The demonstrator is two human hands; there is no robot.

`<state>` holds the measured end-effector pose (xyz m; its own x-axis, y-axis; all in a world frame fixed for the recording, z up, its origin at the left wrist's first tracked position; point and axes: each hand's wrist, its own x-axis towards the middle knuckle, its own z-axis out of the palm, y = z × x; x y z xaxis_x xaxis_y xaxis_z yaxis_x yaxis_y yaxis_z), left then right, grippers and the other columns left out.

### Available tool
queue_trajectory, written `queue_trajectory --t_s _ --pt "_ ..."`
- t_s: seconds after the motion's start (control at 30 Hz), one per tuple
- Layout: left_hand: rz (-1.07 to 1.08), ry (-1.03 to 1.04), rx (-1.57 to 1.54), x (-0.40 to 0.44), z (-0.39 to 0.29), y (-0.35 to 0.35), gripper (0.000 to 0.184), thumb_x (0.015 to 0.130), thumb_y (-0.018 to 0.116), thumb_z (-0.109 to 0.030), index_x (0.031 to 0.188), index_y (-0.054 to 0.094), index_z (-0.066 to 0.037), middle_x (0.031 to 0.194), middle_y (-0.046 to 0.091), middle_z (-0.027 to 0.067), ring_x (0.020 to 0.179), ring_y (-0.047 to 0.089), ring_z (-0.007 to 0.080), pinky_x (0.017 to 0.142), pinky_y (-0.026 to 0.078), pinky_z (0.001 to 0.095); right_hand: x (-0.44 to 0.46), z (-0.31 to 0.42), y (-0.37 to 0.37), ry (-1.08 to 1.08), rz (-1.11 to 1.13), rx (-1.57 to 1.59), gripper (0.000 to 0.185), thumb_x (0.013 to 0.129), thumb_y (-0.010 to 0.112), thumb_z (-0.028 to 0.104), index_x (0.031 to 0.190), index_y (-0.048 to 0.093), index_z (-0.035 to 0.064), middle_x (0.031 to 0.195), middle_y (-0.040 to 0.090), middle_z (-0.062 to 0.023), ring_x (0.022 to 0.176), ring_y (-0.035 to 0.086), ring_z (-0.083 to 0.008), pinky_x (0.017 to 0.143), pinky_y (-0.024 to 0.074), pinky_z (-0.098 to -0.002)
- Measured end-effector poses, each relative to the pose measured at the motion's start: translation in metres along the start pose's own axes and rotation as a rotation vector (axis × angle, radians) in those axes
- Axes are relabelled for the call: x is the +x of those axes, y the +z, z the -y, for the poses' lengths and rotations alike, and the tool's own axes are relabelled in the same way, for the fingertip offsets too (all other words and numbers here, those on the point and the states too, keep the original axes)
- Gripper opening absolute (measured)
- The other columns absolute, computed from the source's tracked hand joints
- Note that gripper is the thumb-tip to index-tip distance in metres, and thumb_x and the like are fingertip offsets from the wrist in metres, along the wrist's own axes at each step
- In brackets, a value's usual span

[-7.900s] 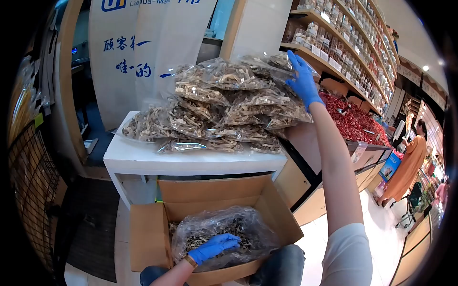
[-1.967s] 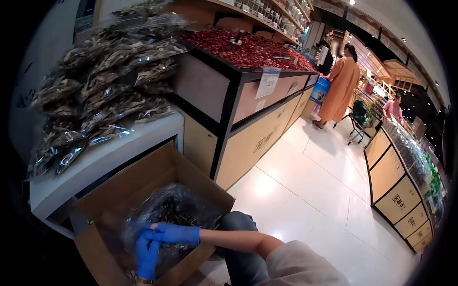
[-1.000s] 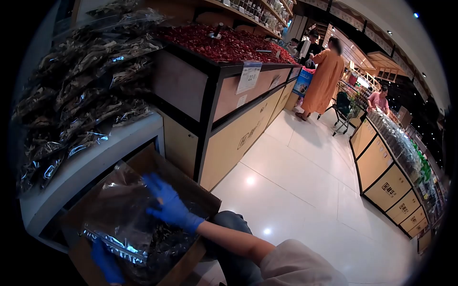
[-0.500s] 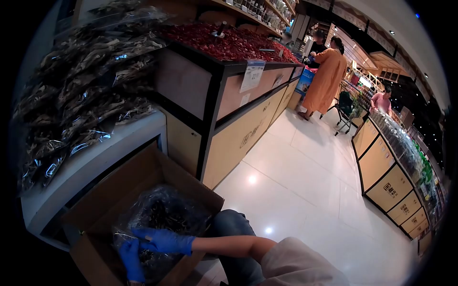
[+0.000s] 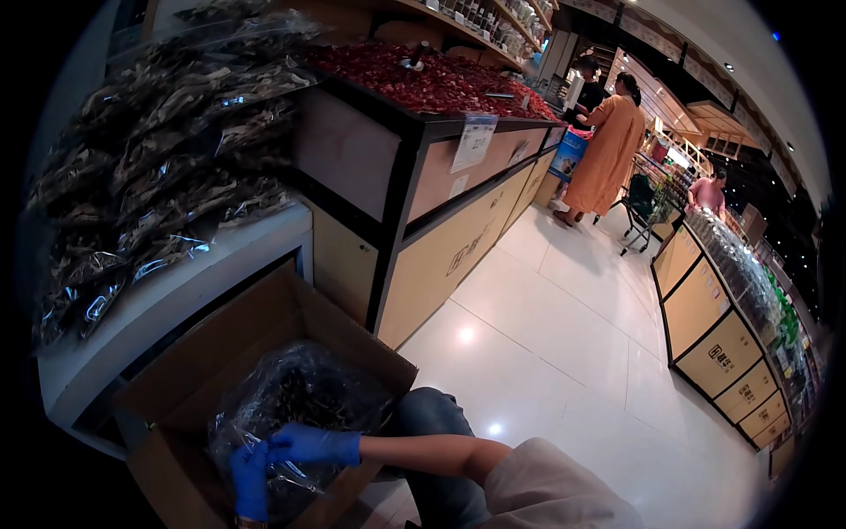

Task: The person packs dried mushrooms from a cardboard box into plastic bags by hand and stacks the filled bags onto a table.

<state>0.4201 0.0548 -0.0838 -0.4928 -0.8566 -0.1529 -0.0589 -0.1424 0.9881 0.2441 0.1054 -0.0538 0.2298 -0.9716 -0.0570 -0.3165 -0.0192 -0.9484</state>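
An open cardboard box [image 5: 352, 339] sits low in front of me, holding a clear plastic bag [image 5: 251, 397] with dark, dried strips [image 5: 313, 397] inside. Both hands wear blue gloves and meet at the near left of the bag. The fingers of my left hand [image 5: 249, 483] are closed on the bag's film. Beside it, my right hand [image 5: 313, 444] reaches in from the right, its fingertips pinching the film close to the left hand. Part of the bag lies hidden under the hands.
Bagged dried goods [image 5: 167, 159] are heaped on a white stand [image 5: 203, 251] at left. A bin of red dried goods [image 5: 476, 88] tops a wooden counter [image 5: 458, 238]. Along the tiled aisle [image 5: 546, 353] stand a person in orange [image 5: 608, 150], a shopping cart [image 5: 639, 203] and another counter [image 5: 718, 353].
My right hand has drawn its outstretched fingers in to a pinch and shifted slightly. My left hand has moved a little to the right, and the two now meet at the film.
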Motion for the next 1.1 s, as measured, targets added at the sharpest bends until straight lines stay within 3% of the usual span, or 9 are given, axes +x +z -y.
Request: queue_trajectory --t_s 0.17,0.33,0.43,0.63,0.77,0.83,0.87,0.93,1.1 --pt "0.027 -0.112 0.081 -0.011 -0.013 0.017 0.017 0.086 0.064 -0.014 0.073 0.064 -0.004 0.07 0.058 -0.0042 0.063 0.048 0.0036 0.055 0.039 0.0204 -0.004 0.01 0.005 0.063 0.04 -0.253 0.022 0.08 0.063 0.021 0.09 0.063 0.0016 0.073 0.065 -0.015 0.065 0.058 -0.0137 0.063 0.0484 -0.033" --pt "0.016 -0.082 0.028 -0.014 -0.006 0.013 0.023 0.089 0.061 -0.019 0.071 0.062 -0.005 0.067 0.057 -0.0042 0.061 0.047 0.0029 0.052 0.038 0.0211 -0.005 0.011 0.0 0.152 0.105 0.225 0.012 0.079 0.059 0.008 0.084 0.067 0.0008 0.069 0.065 -0.0059 0.064 0.059 -0.0087 0.059 0.0489 -0.0264" --pt "0.007 -0.07 -0.035 -0.015 -0.003 0.011 0.023 0.091 0.06 -0.02 0.071 0.06 -0.007 0.065 0.054 -0.0053 0.058 0.045 0.0028 0.051 0.037 0.0214 0.002 -0.014 0.004 0.15 0.098 0.282 0.011 0.08 0.058 0.006 0.08 0.068 -0.0004 0.067 0.065 -0.002 0.062 0.059 -0.0069 0.057 0.0486 -0.0241" --pt "-0.017 -0.032 -0.146 -0.02 -0.006 0.011 0.022 0.091 0.059 -0.022 0.073 0.058 -0.009 0.066 0.051 -0.0064 0.06 0.044 0.0029 0.053 0.036 0.0208 0.003 -0.021 0.007 0.099 0.046 0.507 0.013 0.081 0.062 0.008 0.076 0.067 -0.0024 0.065 0.065 -0.0033 0.058 0.058 -0.0064 0.055 0.0484 -0.0237" --pt "-0.067 -0.054 -0.175 -0.019 -0.008 0.014 0.023 0.092 0.058 -0.02 0.072 0.058 -0.008 0.067 0.051 -0.0055 0.062 0.044 0.0033 0.055 0.036 0.0209 0.006 -0.025 0.011 0.132 0.006 0.507 0.011 0.08 0.062 0.007 0.076 0.068 -0.0013 0.066 0.066 -0.005 0.059 0.058 -0.0072 0.057 0.0485 -0.0245" --pt "-0.061 0.018 0.003 -0.014 0.006 0.01 0.023 0.091 0.056 -0.018 0.073 0.058 -0.005 0.067 0.051 -0.005 0.063 0.045 0.0037 0.055 0.037 0.0214 0.009 -0.031 0.012 0.004 0.032 0.138 0.011 0.079 0.061 0.008 0.082 0.067 0.0001 0.068 0.066 -0.0064 0.061 0.059 -0.0105 0.06 0.0485 -0.0263" --pt "-0.061 0.018 0.002 -0.016 0.004 0.011 0.023 0.091 0.056 -0.018 0.073 0.058 -0.005 0.067 0.051 -0.005 0.063 0.045 0.0037 0.055 0.037 0.0214 0.006 -0.024 0.01 0.005 0.032 0.137 0.011 0.079 0.061 0.008 0.082 0.067 0.0001 0.068 0.066 -0.0064 0.061 0.059 -0.0105 0.06 0.0485 -0.0263" --pt "0.071 0.175 0.34 -0.022 -0.004 0.018 0.021 0.091 0.056 -0.017 0.076 0.06 -0.002 0.069 0.053 -0.0046 0.064 0.044 0.0038 0.057 0.038 0.022 -0.002 -0.003 0.003 0.174 0.152 -0.072 0.016 0.077 0.06 0.01 0.089 0.065 0.0013 0.072 0.066 -0.009 0.063 0.059 -0.014 0.061 0.0483 -0.0287" --pt "0.114 -0.014 0.079 -0.025 -0.005 0.024 0.018 0.091 0.055 -0.016 0.084 0.062 -0.001 0.072 0.054 -0.0049 0.065 0.041 0.0042 0.059 0.039 0.0229 -0.004 -0.02 0.014 0.141 0.119 0.152 0.019 0.075 0.059 0.01 0.091 0.063 0.0019 0.073 0.065 -0.0119 0.062 0.059 -0.0143 0.059 0.0476 -0.0308"
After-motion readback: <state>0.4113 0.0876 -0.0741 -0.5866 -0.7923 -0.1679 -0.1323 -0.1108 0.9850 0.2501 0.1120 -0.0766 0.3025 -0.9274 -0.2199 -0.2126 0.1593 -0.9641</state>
